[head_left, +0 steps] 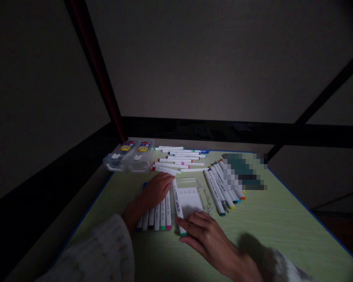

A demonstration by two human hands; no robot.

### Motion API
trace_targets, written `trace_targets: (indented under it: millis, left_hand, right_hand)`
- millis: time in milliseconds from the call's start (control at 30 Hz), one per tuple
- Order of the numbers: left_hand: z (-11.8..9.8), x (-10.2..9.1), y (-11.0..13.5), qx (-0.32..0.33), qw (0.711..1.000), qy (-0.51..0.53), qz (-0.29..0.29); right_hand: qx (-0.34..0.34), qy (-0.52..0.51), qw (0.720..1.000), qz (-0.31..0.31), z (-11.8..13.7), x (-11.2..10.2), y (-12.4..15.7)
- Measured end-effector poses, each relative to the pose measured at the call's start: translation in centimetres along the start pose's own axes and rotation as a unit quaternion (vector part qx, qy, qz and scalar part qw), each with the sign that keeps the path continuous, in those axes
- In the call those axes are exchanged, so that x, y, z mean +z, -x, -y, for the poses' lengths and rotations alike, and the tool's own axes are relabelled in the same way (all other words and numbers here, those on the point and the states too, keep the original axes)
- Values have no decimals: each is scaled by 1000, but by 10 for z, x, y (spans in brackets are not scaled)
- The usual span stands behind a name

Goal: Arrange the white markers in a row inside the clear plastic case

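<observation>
A white marker (pixel 177 199) with a green end lies lengthwise over a clear plastic case (pixel 186 181). My left hand (pixel 156 191) reaches over a row of white markers (pixel 162 214) and has its closed fingertips at the far end of the green-ended marker. At the near end, my right hand (pixel 209 238) has its thumb and index finger around the marker beside its green tip. A white card or sheet (pixel 191 199) shows in the case to the right of this marker. My left hand partly hides the row, whose near ends are dark, green and pink.
Two clear lidded boxes (pixel 140 158) with colourful labels stand at the table's back left. Several thin white pens (pixel 179 160) lie loosely at the back. More thick markers (pixel 216 188) lie on the right, beside a pixelated patch. The green table (pixel 270 227) has a blue edge.
</observation>
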State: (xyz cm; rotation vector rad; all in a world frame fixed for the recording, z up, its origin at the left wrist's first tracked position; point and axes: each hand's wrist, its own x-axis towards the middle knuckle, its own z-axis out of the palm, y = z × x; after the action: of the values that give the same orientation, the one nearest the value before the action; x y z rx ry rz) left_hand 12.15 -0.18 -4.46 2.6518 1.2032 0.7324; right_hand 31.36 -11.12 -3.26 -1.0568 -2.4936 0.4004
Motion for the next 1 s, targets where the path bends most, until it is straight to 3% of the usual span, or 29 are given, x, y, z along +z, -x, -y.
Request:
trace_targets:
  millis: [233,500,1000]
  left_hand:
    - [2,2,0,-4,1000,7,-22]
    - [1,3,-2,-10,1000,-5,-4]
    - [-3,1,-4,-2,1000,-10,1]
  right_hand:
    - [1,25,1000,-8,1,2,-1]
    - [7,37,999,-25,1,8,-3]
    - [33,-34,999,-25,4,5,-2]
